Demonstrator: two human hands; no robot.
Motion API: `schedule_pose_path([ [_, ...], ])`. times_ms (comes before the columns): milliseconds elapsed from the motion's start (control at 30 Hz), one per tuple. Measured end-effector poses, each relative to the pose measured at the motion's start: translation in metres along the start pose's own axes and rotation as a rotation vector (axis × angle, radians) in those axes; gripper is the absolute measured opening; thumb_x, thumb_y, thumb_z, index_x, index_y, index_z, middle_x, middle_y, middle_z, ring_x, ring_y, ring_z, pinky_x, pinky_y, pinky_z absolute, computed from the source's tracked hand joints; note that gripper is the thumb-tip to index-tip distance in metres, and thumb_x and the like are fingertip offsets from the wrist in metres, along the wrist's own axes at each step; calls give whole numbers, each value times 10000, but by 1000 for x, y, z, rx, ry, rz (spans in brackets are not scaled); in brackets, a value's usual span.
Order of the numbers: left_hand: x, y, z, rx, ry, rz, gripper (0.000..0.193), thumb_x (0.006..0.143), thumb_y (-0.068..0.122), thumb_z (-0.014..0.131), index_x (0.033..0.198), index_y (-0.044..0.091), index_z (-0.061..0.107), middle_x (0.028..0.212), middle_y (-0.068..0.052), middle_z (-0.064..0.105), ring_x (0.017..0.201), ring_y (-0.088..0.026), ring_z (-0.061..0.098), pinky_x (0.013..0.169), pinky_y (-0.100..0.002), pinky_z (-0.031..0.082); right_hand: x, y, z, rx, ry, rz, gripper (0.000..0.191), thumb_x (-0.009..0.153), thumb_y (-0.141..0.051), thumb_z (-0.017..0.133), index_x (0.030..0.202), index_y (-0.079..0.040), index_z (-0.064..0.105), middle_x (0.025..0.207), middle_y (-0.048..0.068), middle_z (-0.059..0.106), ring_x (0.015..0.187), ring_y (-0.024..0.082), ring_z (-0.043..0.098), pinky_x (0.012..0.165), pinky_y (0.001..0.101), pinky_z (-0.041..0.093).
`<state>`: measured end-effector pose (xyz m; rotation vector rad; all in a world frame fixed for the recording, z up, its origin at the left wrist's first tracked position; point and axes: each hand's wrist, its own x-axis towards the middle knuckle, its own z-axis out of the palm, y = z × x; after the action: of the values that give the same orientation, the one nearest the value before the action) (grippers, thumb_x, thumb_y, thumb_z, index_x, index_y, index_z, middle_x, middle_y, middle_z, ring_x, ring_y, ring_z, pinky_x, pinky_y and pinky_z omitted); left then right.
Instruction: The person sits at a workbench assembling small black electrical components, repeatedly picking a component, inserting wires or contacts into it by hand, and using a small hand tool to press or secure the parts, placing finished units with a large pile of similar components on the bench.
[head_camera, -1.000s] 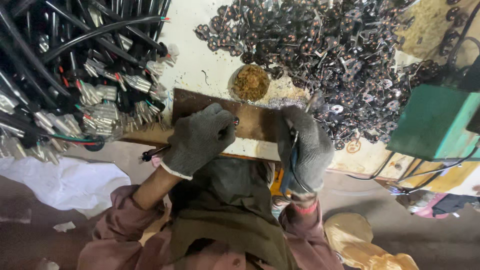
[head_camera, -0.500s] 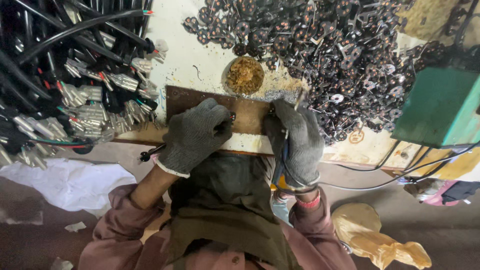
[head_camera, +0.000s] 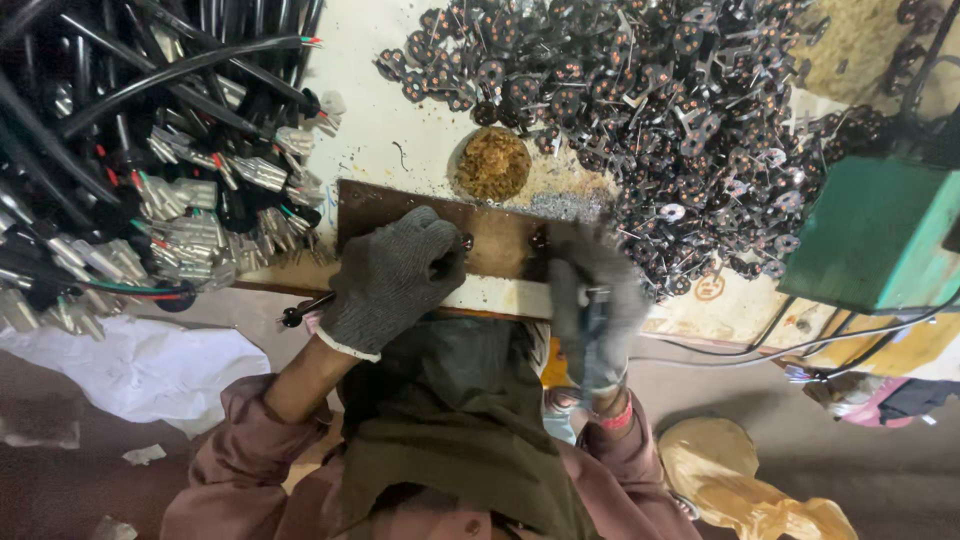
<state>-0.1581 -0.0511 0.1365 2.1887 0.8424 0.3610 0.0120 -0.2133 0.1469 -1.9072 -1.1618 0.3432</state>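
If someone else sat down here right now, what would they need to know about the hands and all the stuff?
Left hand: in a grey glove, pressed down on the brown metal plate at the bench edge; whether it grips anything cannot be told.
Right hand: gloved and blurred, closed around a thin tool at the plate's right end.
Things: a heap of small dark round parts lies behind and right of the plate, a round yellow-brown pad just behind it, black cables with metal plugs to the left, a green box to the right.
Done or left: the pictures do not show which parts are finished.
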Motion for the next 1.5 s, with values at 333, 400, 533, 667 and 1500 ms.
schedule_pose_path([
  [333, -1, 29, 29, 20, -53, 67, 142, 867, 185, 699, 979, 116, 644, 930, -107, 629, 788, -327, 679, 608, -462, 533, -40, 8, -9, 444, -8, 297, 221, 1070, -279, 517, 1006, -86, 603, 815, 89, 633, 600, 218, 613, 543, 318, 460],
  [400, 2, 32, 38, 52, -129, 29, 122, 869, 188, 705, 962, 132, 649, 911, -98, 635, 771, -324, 678, 607, -470, 531, -44, 15, -17, 332, -40, 196, 277, 1087, -301, 488, 971, -77, 603, 741, 60, 625, 563, 198, 593, 518, 311, 440],
  [533, -3, 31, 44, 59, -88, 72, 149, 857, 185, 704, 986, 137, 648, 949, -104, 644, 771, -318, 679, 601, -463, 536, -57, 34, -12, 349, 28, 111, 177, 1157, -211, 597, 1094, -48, 621, 797, 68, 645, 538, 185, 617, 493, 275, 482],
  [667, 0, 27, 43, 42, -169, 36, 246, 805, 244, 760, 978, 116, 640, 929, -114, 632, 779, -334, 677, 605, -474, 529, -54, 50, 1, 634, -122, 327, 313, 990, -241, 654, 1225, -40, 696, 899, 111, 710, 722, 221, 654, 637, 330, 512],
  [1500, 98, 165, -60, 672, 343, 332, 415, 961, 206, 703, 1326, 44, 590, 1189, -139, 581, 1103, -294, 581, 927, -485, 494, -67, 51, 17, 380, 424, 259, 133, 1060, -159, 561, 1085, -34, 599, 970, 70, 645, 866, 173, 606, 775, 323, 512],
])
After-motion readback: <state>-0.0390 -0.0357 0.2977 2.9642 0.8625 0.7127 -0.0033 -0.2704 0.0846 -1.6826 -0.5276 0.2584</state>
